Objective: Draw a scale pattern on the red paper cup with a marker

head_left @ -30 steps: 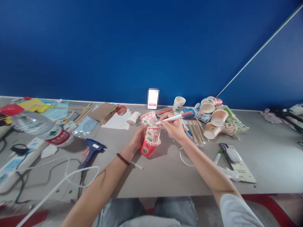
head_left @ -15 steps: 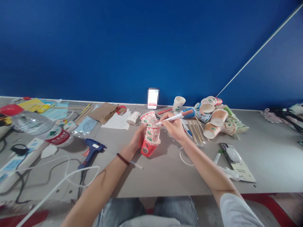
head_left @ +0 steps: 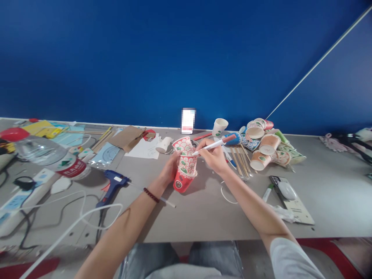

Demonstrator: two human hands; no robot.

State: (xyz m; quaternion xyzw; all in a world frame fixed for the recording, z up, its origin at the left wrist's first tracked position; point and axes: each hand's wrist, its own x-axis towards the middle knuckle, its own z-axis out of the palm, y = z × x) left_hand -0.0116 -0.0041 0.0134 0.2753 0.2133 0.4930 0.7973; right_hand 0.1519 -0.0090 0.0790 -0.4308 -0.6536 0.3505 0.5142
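A tilted stack of red-and-white patterned paper cups (head_left: 187, 164) is in my left hand (head_left: 171, 166), fingers wrapped round its left side. A dark bead bracelet (head_left: 151, 195) circles that wrist. My right hand (head_left: 214, 157) grips a white marker pen (head_left: 213, 145) with a red end. Its tip is at the right side of the stack, near a cup rim; whether it touches the paper I cannot tell. A bright upright phone-like screen (head_left: 188, 121), blurred out, stands behind the cups against the blue wall.
On the left are a blue glue gun (head_left: 112, 186), a large water bottle (head_left: 55, 157), a power strip (head_left: 26, 201) and looping white cables. Several paper cups (head_left: 269, 144) and wooden sticks (head_left: 240, 159) lie at the right. A white mouse (head_left: 287, 190) rests nearer the front edge.
The pen's tip has shifted very slightly down along the cup's right side. My left hand and the cup stack look almost the same.
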